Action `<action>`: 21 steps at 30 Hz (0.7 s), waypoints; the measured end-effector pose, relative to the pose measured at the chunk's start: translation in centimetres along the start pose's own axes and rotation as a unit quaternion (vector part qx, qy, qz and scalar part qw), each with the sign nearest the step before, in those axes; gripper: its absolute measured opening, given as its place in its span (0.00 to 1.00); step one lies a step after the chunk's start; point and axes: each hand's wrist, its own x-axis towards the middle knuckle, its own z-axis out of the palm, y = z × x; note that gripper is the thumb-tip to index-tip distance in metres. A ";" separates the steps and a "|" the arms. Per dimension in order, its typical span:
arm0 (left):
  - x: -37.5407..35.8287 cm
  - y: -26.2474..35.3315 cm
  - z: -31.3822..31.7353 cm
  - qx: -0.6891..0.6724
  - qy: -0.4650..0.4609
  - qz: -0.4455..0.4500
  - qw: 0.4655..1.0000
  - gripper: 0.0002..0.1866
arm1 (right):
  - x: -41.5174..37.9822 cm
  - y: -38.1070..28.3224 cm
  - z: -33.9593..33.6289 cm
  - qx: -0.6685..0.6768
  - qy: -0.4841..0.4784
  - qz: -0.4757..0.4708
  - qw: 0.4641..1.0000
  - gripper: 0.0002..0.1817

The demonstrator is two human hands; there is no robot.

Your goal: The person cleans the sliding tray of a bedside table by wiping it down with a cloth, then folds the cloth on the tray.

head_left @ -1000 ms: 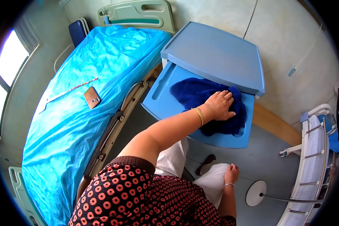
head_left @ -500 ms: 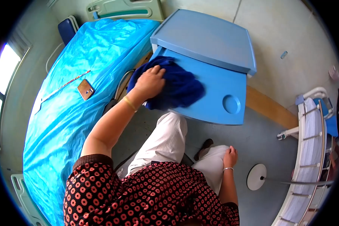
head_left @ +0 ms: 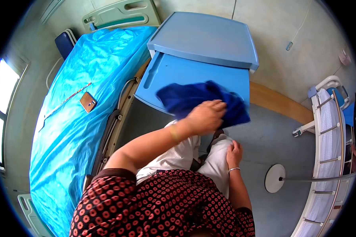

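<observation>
A dark blue cloth (head_left: 201,96) is spread and bunched over the front of the blue pull-out tray (head_left: 182,71) of a bedside cabinet (head_left: 205,37). My left hand (head_left: 208,117), with a yellow band at its wrist, presses on the cloth near the tray's front edge, fingers curled over the fabric. Part of the cloth hangs past that edge and covers the tray's right front, where the round recess is hidden. Down on my right knee rests my right hand (head_left: 234,153), fingers lying along the white trousers (head_left: 216,162) with nothing in them.
To the left stands a bed under a blue plastic cover (head_left: 71,138), with a phone (head_left: 88,102) and a thin stick (head_left: 67,100) lying on it. At the right are a railed bed (head_left: 327,158) and a stand with a round white base (head_left: 274,178).
My left hand has moved the cloth rightward and nearer across the tray, uncovering the tray's left side and its long groove. My right hand stays on the knee. The view has shifted slightly.
</observation>
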 end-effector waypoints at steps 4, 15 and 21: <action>5.5 3.1 1.1 -0.064 -0.037 -0.035 0.997 0.23 | -0.2 0.1 -0.6 0.024 0.019 -0.025 0.999 0.17; -5.9 -2.0 -1.9 -0.001 0.097 -0.125 0.987 0.18 | -0.1 5.2 -1.4 -0.012 -0.012 0.130 0.991 0.18; -10.8 -8.1 -4.5 0.030 0.112 -0.285 0.951 0.17 | -0.2 8.0 -0.3 -0.030 -0.010 0.129 0.991 0.18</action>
